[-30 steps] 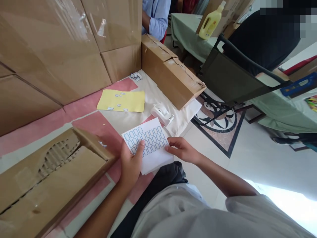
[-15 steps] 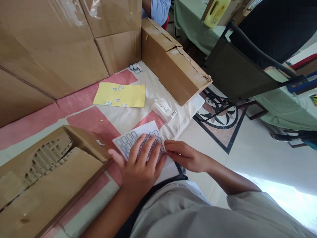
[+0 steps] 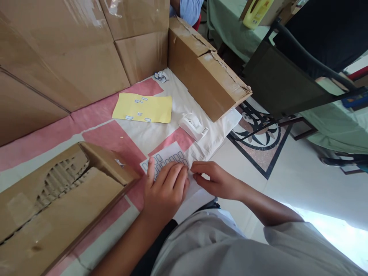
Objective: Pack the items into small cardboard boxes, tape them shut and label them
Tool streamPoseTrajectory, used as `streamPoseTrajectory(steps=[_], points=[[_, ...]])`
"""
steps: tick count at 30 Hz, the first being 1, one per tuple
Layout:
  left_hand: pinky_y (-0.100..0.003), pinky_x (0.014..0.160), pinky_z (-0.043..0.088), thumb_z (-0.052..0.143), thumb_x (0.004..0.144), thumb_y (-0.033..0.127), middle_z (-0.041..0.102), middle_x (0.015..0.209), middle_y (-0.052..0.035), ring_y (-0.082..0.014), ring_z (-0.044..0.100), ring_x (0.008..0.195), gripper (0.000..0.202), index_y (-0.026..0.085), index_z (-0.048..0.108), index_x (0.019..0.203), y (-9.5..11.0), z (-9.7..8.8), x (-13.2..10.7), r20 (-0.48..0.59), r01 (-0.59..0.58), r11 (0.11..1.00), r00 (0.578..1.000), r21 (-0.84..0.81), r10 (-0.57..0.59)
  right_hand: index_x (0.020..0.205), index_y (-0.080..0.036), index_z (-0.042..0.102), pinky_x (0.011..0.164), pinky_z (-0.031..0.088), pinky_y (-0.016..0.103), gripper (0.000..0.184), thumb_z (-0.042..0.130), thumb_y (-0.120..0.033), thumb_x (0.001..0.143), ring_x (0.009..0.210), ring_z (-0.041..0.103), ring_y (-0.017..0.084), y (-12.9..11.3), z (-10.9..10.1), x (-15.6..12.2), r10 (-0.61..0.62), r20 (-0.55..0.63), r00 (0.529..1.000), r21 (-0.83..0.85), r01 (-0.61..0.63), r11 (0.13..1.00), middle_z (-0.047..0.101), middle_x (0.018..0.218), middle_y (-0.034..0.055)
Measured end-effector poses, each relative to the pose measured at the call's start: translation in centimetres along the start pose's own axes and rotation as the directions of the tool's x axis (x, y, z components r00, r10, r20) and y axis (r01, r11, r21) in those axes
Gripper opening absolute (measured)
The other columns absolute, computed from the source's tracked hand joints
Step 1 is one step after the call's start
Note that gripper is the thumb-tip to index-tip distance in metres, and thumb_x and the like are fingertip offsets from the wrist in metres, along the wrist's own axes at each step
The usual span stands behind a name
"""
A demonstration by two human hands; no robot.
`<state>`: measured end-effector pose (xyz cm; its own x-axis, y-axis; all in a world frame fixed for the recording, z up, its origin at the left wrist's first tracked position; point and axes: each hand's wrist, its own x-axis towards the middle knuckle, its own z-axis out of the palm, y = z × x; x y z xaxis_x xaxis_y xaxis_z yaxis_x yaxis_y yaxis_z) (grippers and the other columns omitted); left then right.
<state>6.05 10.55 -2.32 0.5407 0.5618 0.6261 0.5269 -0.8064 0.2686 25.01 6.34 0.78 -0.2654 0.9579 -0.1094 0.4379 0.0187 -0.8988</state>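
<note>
A white paper sheet (image 3: 172, 151) printed with rows of blue-outlined rounded rectangles lies at the table's near edge. Over its lower part, my left hand (image 3: 165, 193) presses down with fingers bent together toward the right edge and the thumb raised. My right hand (image 3: 218, 180) is just beside that edge, thumb and forefinger pinched together; whatever is between the tips is too small to make out. Beyond the sheet stands a white tape dispenser (image 3: 193, 126). A yellow paper (image 3: 155, 107) bearing several small blue-outlined cutouts lies farther back on the cloth.
Cardboard boxes (image 3: 83, 61) wall off the back, with another box (image 3: 207, 73) at the right edge and an open one (image 3: 71, 207) at near left. Small paper scraps (image 3: 161, 77) sit in the far corner. A chair (image 3: 281, 76) and a person's blue sleeve (image 3: 189, 10) are beyond.
My left fingers have gone from spread flat to bent together near the sheet's right edge. My right thumb and forefinger now form a rounded pinch. The view has shifted slightly.
</note>
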Motion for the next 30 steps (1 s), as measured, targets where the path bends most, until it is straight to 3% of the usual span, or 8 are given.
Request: streamPoseTrajectory(steps=[6, 12, 16, 17, 19, 22, 25, 30], points=[[-0.049, 0.121, 0.032, 0.067, 0.092, 0.012, 0.078, 0.099, -0.0023, -0.0205, 0.071, 0.093, 0.010, 0.016, 0.068, 0.100, -1.3, -1.4, 0.7, -0.062, 0.089, 0.996, 0.994, -0.030, -0.091, 0.078, -0.017, 0.057, 0.062, 0.035, 0.025, 0.013, 0.050, -0.012, 0.088, 0.067, 0.044, 0.011, 1.8, -1.5, 2.4, 0.121, -0.082, 0.989, -0.006, -0.122, 0.993, 0.050, 0.071, -0.0036], [-0.038, 0.090, 0.045, 0.066, 0.093, 0.010, 0.075, 0.095, -0.0034, -0.0200, 0.068, 0.087, 0.011, 0.017, 0.065, 0.100, -1.9, -1.8, 1.0, -0.098, 0.080, 0.992, 0.991, -0.093, -0.089, 0.096, -0.015, 0.068, 0.071, 0.042, 0.029, 0.023, 0.049, -0.011, 0.085, 0.072, 0.054, 0.014, 2.9, -1.9, 11.9, -0.001, -0.206, 0.979, -0.112, -0.022, 0.993, 0.063, 0.081, 0.0009], [-0.031, 0.075, 0.047, 0.060, 0.096, 0.007, 0.072, 0.090, -0.0052, -0.0171, 0.067, 0.082, 0.011, 0.016, 0.063, 0.103, -1.8, -1.5, 0.4, -0.069, 0.141, 0.972, 0.985, -0.189, -0.156, 0.107, -0.017, 0.072, 0.084, 0.046, 0.035, 0.025, 0.055, -0.031, 0.096, 0.097, 0.061, 0.021, 1.3, -1.6, 13.1, -0.156, -0.360, 0.920, -0.146, 0.110, 0.983, 0.069, 0.108, 0.0108], [-0.029, 0.073, 0.048, 0.060, 0.096, 0.007, 0.071, 0.088, -0.0053, -0.0164, 0.067, 0.081, 0.012, 0.015, 0.062, 0.105, -1.9, -1.4, 0.1, -0.064, 0.148, 0.968, 0.984, -0.201, -0.164, 0.100, -0.016, 0.073, 0.084, 0.046, 0.035, 0.028, 0.054, -0.036, 0.098, 0.095, 0.061, 0.021, 0.8, -1.6, 12.3, -0.134, -0.317, 0.939, -0.093, 0.109, 0.990, 0.070, 0.104, 0.0107], [-0.028, 0.070, 0.049, 0.061, 0.095, 0.006, 0.071, 0.087, -0.0048, -0.0161, 0.067, 0.079, 0.016, 0.015, 0.062, 0.109, -2.0, -1.2, -0.3, -0.065, 0.126, 0.977, 0.988, -0.170, -0.139, 0.083, -0.015, 0.072, 0.076, 0.045, 0.033, 0.040, 0.049, -0.043, 0.099, 0.080, 0.060, 0.018, 0.2, -1.5, 10.1, 0.028, -0.034, 0.999, 0.103, -0.025, 0.994, 0.070, 0.083, 0.0085], [-0.031, 0.067, 0.047, 0.067, 0.091, 0.007, 0.071, 0.085, -0.0033, -0.0177, 0.067, 0.073, 0.023, 0.016, 0.062, 0.112, -2.2, -0.8, -0.7, -0.067, 0.034, 0.998, 0.997, -0.057, -0.038, 0.069, -0.014, 0.066, 0.059, 0.040, 0.027, 0.042, 0.052, -0.045, 0.094, 0.059, 0.053, 0.013, 0.0, -1.4, 7.3, 0.233, 0.382, 0.894, 0.351, -0.374, 0.859, 0.062, 0.065, 0.0044], [-0.032, 0.063, 0.045, 0.070, 0.089, 0.009, 0.071, 0.080, -0.0016, -0.0181, 0.065, 0.068, 0.021, 0.016, 0.063, 0.108, -1.7, -0.6, -0.3, -0.083, 0.009, 1.000, 0.997, -0.005, -0.010, 0.066, -0.015, 0.058, 0.052, 0.030, 0.023, 0.033, 0.064, -0.041, 0.087, 0.055, 0.045, 0.009, 0.4, -1.5, 6.6, 0.238, 0.414, 0.879, 0.486, -0.434, 0.758, 0.052, 0.060, -0.0017], [-0.034, 0.071, 0.050, 0.073, 0.089, 0.017, 0.074, 0.087, -0.0055, -0.0192, 0.068, 0.076, 0.023, 0.016, 0.066, 0.111, -0.6, -4.2, 0.4, -0.129, 0.081, 0.996, 0.989, 0.021, -0.078, 0.075, -0.016, 0.055, 0.059, 0.036, 0.023, 0.032, 0.061, -0.039, 0.097, 0.062, 0.043, 0.009, -0.3, -3.0, 8.7, -0.054, 0.460, 0.886, 0.417, -0.162, 0.895, 0.050, 0.071, -0.0023]])
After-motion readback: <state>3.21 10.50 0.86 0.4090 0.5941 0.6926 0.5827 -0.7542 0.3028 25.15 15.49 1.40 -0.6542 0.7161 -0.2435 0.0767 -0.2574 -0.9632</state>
